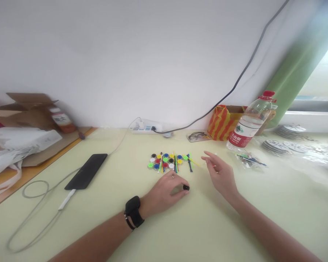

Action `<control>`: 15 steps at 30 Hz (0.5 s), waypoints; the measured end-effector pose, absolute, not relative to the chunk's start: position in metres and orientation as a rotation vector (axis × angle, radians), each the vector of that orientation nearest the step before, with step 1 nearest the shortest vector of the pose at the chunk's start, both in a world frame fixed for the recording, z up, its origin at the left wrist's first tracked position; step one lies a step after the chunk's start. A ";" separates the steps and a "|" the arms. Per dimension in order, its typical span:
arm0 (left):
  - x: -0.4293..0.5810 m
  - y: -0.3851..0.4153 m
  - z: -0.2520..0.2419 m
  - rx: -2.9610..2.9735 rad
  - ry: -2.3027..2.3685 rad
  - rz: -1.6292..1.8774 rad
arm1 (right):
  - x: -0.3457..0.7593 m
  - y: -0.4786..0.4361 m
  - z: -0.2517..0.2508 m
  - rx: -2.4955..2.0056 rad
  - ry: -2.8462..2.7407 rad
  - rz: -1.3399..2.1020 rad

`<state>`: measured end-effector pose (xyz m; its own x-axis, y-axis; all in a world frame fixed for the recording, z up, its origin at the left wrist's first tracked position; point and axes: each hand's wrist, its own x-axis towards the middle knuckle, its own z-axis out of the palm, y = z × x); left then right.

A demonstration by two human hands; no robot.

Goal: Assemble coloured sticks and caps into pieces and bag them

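My left hand [168,191], with a ring and a black watch [133,210] on its wrist, pinches a small black round piece [186,187] between thumb and forefinger, just above the table. To the right, my right hand [221,176] has its fingers stretched out and apart. Small red and white spots show by its fingers, too small to make out. Beyond my left hand lie rows of small coloured round pieces [166,160] in several colours. Thin plastic sticks [176,163] lie across them, and a dark blue stick [190,163] and a yellow stick [194,162] lie at their right.
A black phone [86,171] with a charging cable lies at left, before cardboard boxes [30,105]. A power strip [147,127] stands by the wall. A large water bottle [248,125], a striped bag [221,123], a plastic packet [251,159] and stacked discs [274,146] are at right.
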<state>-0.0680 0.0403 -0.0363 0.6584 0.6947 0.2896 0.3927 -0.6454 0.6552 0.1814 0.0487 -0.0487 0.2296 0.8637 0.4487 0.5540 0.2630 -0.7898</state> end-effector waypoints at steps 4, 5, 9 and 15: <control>-0.069 0.040 -0.037 2.311 0.829 0.742 | 0.184 0.047 -0.049 -1.369 -1.456 0.314; -0.069 0.040 -0.037 2.309 0.828 0.745 | 0.185 0.046 -0.047 -1.373 -1.432 0.320; -0.069 0.040 -0.036 2.305 0.818 0.747 | 0.186 0.041 -0.040 -1.385 -1.279 0.398; -0.069 0.042 -0.040 2.274 0.807 0.774 | 0.186 0.046 -0.045 -1.404 -1.351 0.417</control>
